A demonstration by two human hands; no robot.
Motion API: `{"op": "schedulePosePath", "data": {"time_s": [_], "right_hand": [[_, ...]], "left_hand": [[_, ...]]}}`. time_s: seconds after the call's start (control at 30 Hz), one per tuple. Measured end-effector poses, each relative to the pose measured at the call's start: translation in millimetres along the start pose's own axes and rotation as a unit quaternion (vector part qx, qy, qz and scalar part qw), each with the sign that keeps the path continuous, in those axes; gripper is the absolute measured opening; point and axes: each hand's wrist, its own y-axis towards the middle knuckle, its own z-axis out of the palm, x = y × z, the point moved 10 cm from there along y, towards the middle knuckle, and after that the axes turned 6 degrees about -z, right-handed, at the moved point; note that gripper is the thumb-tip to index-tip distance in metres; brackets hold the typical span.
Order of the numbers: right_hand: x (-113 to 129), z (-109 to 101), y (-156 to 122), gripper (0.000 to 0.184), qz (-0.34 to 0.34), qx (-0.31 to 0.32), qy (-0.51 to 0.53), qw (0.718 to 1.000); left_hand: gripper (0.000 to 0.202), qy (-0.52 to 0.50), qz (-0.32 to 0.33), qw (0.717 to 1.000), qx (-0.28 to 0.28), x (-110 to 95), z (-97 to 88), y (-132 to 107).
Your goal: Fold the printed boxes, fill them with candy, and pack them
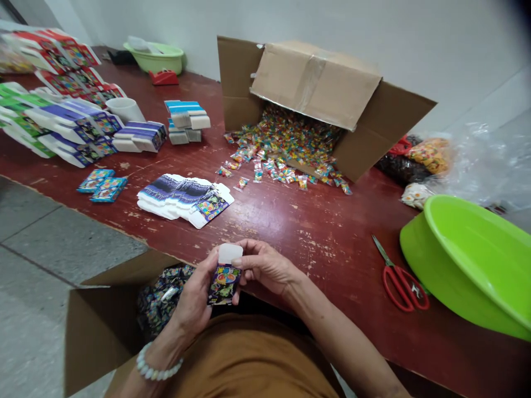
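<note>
A small dark printed candy box (224, 284) with its white top flap raised is held upright over the table's front edge. My left hand (197, 293) grips it from the left side, fingers wrapped round it. My right hand (263, 266) pinches the flap and upper right edge between thumb and fingers. Just beyond lies a fanned stack of flat purple and white cartons (185, 196). Below my left hand, an open cardboard box (99, 326) holds many dark printed packs (166, 296). Whether anything is inside the held box cannot be seen.
A large tipped carton (315, 83) spills wrapped candies (290, 143) at the back. Red scissors (401, 282) and a green basin (468, 265) are at right. Two blue boxes (108, 189) and stacked cartons (78, 124) sit left. A red tape dispenser (165, 77) stands behind.
</note>
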Motion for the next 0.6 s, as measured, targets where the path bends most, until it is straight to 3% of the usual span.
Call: {"op": "schedulePosePath", "data": {"time_s": [0.13,0.2,0.27,0.33,0.4,0.5,0.57,0.6], "right_hand": [[-4.6,4.5,-1.1,0.051,0.014,0.010,0.037,0.999],[-8.9,4.7,-1.0,0.043,0.014,0.005,0.035,0.999],[-4.5,3.6,-2.2,0.033,-0.027,-0.012,0.014,0.999],[13.8,4.2,-7.9,0.024,-0.113,-0.028,-0.061,0.991],[38.1,13.7,-18.2,0.018,-0.202,-0.014,-0.189,0.961],[64.1,37.4,-33.3,0.016,-0.301,0.057,-0.356,0.883],[68.2,42.1,-35.2,0.014,-0.321,0.082,-0.405,0.852],[66.5,38.5,-31.9,0.013,-0.310,0.076,-0.411,0.854]], "left_hand": [[0.051,0.012,0.003,1.000,0.019,3.0,1.4,2.4],[0.051,0.017,0.016,0.999,0.028,2.5,0.7,3.4],[0.052,0.017,0.023,0.999,0.029,0.6,-0.8,3.7],[0.052,0.003,0.013,0.999,0.031,-1.1,-1.7,3.5],[0.050,-0.027,-0.015,0.998,0.047,-0.6,0.9,2.9],[0.042,-0.071,-0.068,0.992,0.080,4.8,8.4,2.0],[0.037,-0.083,-0.086,0.990,0.078,8.8,9.9,3.2],[0.036,-0.082,-0.085,0.991,0.068,9.8,9.1,4.3]]}}
